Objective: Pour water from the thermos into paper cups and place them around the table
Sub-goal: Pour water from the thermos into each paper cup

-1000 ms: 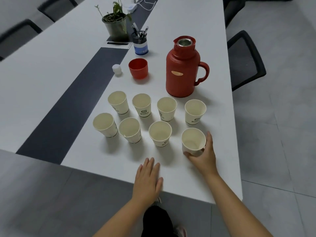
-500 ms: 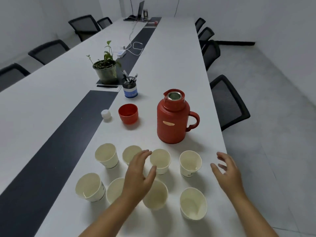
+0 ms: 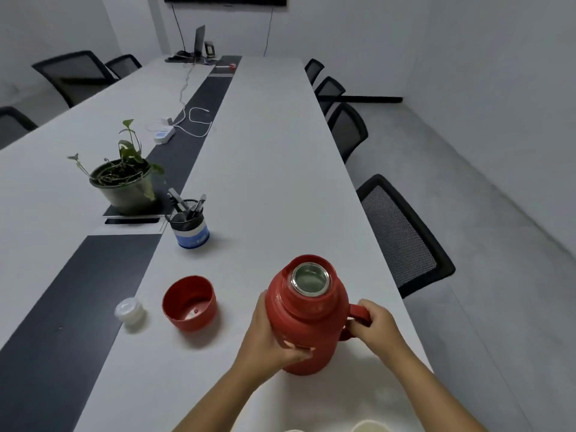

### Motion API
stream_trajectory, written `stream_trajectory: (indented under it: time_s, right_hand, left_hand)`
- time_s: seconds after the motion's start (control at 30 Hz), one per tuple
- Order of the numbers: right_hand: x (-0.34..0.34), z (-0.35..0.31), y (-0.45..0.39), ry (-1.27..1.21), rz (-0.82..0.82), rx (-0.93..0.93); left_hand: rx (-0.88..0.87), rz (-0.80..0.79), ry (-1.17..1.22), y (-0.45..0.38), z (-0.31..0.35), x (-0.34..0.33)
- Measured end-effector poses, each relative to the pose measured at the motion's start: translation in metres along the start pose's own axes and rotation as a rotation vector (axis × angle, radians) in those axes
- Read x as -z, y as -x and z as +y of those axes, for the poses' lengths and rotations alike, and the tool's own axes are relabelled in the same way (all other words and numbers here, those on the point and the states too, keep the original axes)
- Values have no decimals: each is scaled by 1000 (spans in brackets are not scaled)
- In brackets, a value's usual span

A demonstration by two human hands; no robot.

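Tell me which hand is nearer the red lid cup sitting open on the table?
Left. The left hand grips the thermos body on the side facing the red lid cup. The right hand holds the handle on the thermos's far side.

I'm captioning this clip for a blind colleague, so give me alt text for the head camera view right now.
A person grips an open red thermos on a long white table, left hand on its body, right hand on its handle. A red lid cup and white stopper sit to its left.
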State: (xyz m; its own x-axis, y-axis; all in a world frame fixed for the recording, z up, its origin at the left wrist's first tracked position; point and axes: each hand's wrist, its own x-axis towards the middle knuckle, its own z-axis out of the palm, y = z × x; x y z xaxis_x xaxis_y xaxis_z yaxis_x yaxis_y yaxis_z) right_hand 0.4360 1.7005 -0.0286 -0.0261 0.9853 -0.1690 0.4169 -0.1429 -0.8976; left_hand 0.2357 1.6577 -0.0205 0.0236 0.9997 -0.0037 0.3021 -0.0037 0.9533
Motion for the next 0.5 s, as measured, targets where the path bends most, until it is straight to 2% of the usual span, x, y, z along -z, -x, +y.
stream_trajectory:
  time_s: [0.1, 0.23, 0.5]
  right_hand:
    - [-6, 0, 3, -72, 46, -3]
    - [-3, -11, 13, -110, 94, 91]
    - [53, -70, 70, -163, 151, 325]
  left_hand:
    - [-33, 36, 49, -2, -4, 1]
    - [-58, 69, 78, 5, 7, 4]
    - [-216, 129, 62, 45, 86, -5]
